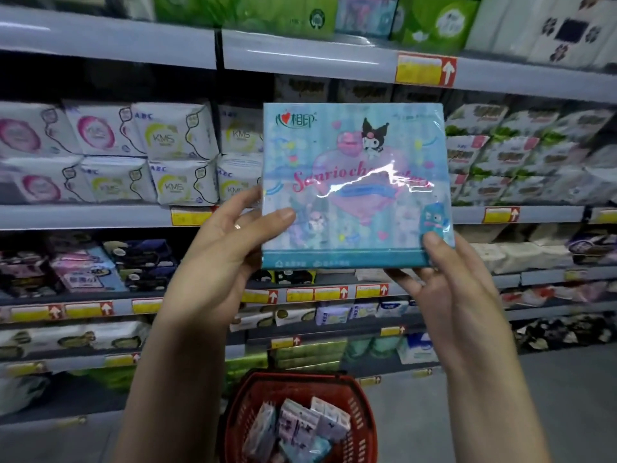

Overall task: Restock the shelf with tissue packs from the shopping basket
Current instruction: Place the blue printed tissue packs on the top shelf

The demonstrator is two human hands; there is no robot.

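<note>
A light-blue tissue pack (354, 168) with cartoon characters and pink script is held upright in front of the shelves at chest height. My left hand (227, 242) grips its lower left edge, thumb across the front. My right hand (444, 279) grips its lower right corner, thumb on the front and fingers behind. Below, on the floor, stands a red shopping basket (357, 412) holding several more tissue packs (300, 429). Behind the held pack, the shelf (334, 58) bay looks dark, with some packs at the back.
Shelves run across the view with yellow-and-red price tags (425, 70). White hygiene-product packs (160, 152) fill the left bay, and green-and-white packs (521, 155) the right. Green packs (434, 21) sit on the top shelf. Grey floor lies at the lower right.
</note>
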